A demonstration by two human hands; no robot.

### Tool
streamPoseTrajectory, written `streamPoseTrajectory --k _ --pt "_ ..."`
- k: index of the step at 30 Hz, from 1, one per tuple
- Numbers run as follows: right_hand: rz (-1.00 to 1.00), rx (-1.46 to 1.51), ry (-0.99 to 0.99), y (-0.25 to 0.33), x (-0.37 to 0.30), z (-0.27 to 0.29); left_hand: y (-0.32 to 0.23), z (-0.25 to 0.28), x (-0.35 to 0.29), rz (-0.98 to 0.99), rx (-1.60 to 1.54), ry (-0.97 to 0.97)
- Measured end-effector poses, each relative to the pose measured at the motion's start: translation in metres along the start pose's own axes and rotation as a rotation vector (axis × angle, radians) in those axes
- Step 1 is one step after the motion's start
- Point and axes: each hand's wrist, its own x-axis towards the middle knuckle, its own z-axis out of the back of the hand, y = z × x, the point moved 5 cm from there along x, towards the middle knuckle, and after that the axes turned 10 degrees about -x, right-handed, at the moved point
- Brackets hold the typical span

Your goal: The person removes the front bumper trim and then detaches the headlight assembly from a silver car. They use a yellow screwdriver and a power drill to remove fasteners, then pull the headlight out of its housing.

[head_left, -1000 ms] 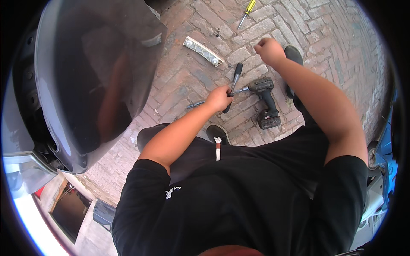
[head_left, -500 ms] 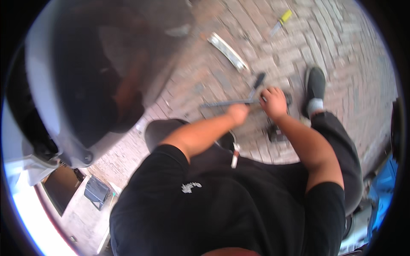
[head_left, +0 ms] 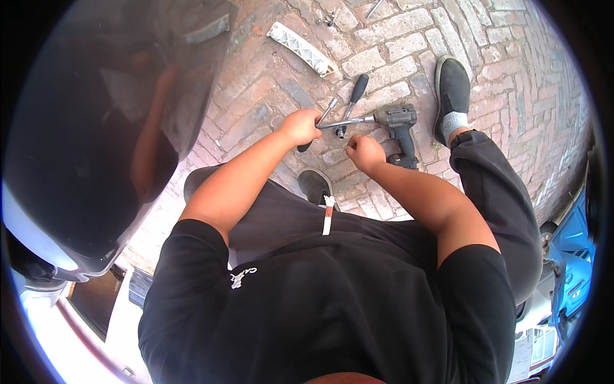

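My left hand [head_left: 300, 128] is closed around a nut driver-like tool with a metal shaft [head_left: 329, 109]. The tool's black handle end pokes out below the fist. A long metal extension bar [head_left: 352, 121] runs from the fist to the nose of a dark cordless impact wrench [head_left: 401, 125], which lies on the bricks. Whether the fist also grips the bar, I cannot tell. My right hand [head_left: 367, 153] hovers just below the bar with its fingers curled together; what is in them, if anything, is hidden. A ratchet [head_left: 357, 93] with a black handle lies across, its head near the bar.
Beyond the tools, a white ribbed plastic strip [head_left: 300, 49] lies on the brick paving [head_left: 409, 45]. A thin metal shaft [head_left: 375, 9] shows at the top. A glossy dark vehicle panel [head_left: 115, 128] stands close on the left. My shoe [head_left: 452, 89] is at the right.
My right hand has come off the front of the impact wrench and moved nearer to me. The left fist now shows the tool's shaft. The whole view has shifted, and the yellow screwdriver handle has left it.
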Motion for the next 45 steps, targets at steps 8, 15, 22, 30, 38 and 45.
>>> streamPoseTrajectory --k 8,15,22,30,38,45 --pt "0.066 0.561 0.132 0.04 0.016 0.033 -0.014 0.006 -0.016 -0.11 -0.531 0.108" --pt "-0.132 0.57 0.408 0.078 0.028 0.059 -0.006 0.024 -0.043 -0.173 -0.323 -0.13" --pt "0.237 -0.393 0.351 0.154 -0.013 0.116 -0.013 0.072 -0.161 -0.073 0.035 -0.106" --pt "0.708 -0.679 0.207 0.276 -0.11 0.21 0.073 0.09 -0.48 0.144 -0.578 -0.663" --pt "1.847 -0.738 -0.07 0.413 -0.267 0.26 0.274 -0.138 -0.454 0.543 -1.58 -1.256" --pt "1.938 -0.924 -0.715 0.475 -0.277 0.326 0.327 -0.28 -0.292 0.818 -2.057 -1.506"
